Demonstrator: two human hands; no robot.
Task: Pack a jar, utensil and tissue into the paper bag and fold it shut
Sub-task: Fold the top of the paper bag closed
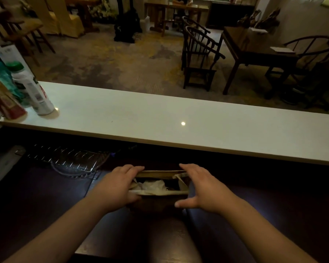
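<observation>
A brown paper bag stands upright on the dark lower counter, its mouth open. White tissue shows inside, with something dark beside it that I cannot make out. My left hand grips the bag's left side, fingers over the far rim and thumb at the near rim. My right hand is spread at the bag's right side, fingertips reaching the far rim, thumb out in front of the bag's face. The jar and the utensil are not visible.
A raised white ledge runs across beyond the bag. Bottles stand at its left end, among them a white one with a green cap. A wire rack lies on the lower counter at the left. Chairs and tables fill the room behind.
</observation>
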